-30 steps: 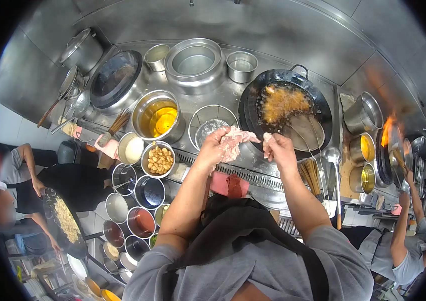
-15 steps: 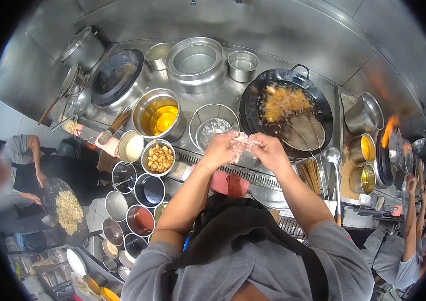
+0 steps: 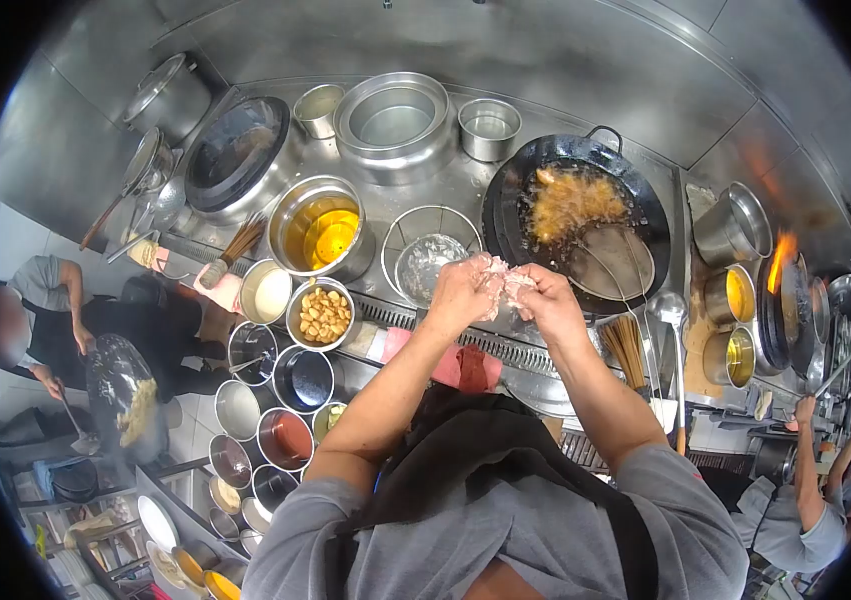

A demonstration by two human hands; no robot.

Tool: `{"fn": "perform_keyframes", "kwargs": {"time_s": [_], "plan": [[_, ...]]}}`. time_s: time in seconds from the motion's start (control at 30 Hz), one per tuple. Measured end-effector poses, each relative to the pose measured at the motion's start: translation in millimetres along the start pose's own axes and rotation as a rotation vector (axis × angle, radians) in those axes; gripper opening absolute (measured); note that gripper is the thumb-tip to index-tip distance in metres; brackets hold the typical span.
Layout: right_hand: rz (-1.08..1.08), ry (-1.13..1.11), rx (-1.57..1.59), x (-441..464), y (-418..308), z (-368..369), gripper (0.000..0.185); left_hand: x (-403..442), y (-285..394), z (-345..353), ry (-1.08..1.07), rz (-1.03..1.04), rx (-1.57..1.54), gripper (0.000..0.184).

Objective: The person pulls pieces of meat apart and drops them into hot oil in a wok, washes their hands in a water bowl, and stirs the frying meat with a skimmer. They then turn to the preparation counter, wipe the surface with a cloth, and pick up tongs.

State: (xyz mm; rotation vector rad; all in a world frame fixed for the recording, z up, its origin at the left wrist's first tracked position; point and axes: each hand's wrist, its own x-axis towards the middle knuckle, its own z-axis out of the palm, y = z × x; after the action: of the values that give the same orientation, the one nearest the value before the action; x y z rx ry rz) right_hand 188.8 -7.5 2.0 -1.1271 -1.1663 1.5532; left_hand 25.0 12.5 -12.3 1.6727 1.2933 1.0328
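Observation:
My left hand [image 3: 462, 292] is closed on pale pink, whitish-coated raw meat [image 3: 491, 280]. Beside it, my right hand [image 3: 551, 306] pinches more of the same meat, and I cannot tell whether the two portions still join. Both hands hover over the front of the stove, just right of a metal bowl [image 3: 423, 268] smeared with white coating, which sits in a wire basket [image 3: 413, 218]. Beyond my right hand is a black wok [image 3: 653, 215], where golden pieces of food [image 3: 570, 205] bubble in oil. A round mesh strainer [image 3: 605, 262] rests in that wok's near side.
Left of my hands stand a pot of yellow oil [image 3: 330, 238], a bowl of tan chunks [image 3: 325, 316] and several sauce containers [image 3: 285, 438]. A ladle [image 3: 667, 308] lies at right. One co-worker [image 3: 45, 290] tips a wok at left; another [image 3: 795, 520] works near flames [image 3: 783, 262].
My hands have drawn slightly apart, and a gap now shows in the meat between them. At left, the co-worker's wok has tilted and its food has slid down.

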Motion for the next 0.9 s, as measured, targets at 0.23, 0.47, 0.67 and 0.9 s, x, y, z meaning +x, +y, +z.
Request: {"fn": "perform_keyframes", "kwargs": {"time_s": [0.23, 0.47, 0.67, 0.9], "plan": [[0.032, -0.01, 0.113, 2, 8, 1, 0.012, 11, -19, 5, 0.051, -0.102, -0.051, 0.012], [-0.14, 0.163, 0.081, 2, 5, -18, 0.009, 23, -48, -26, -0.004, -0.348, -0.655, 0.013], [-0.018, 0.164, 0.153, 19, 24, -21, 0.017, 7, -25, -22, -0.312, -0.294, -0.445, 0.016], [0.006, 0.147, 0.283, 11, 27, -19, 0.021, -1, -1, -31, -0.363, -0.277, -0.591, 0.023]]}}
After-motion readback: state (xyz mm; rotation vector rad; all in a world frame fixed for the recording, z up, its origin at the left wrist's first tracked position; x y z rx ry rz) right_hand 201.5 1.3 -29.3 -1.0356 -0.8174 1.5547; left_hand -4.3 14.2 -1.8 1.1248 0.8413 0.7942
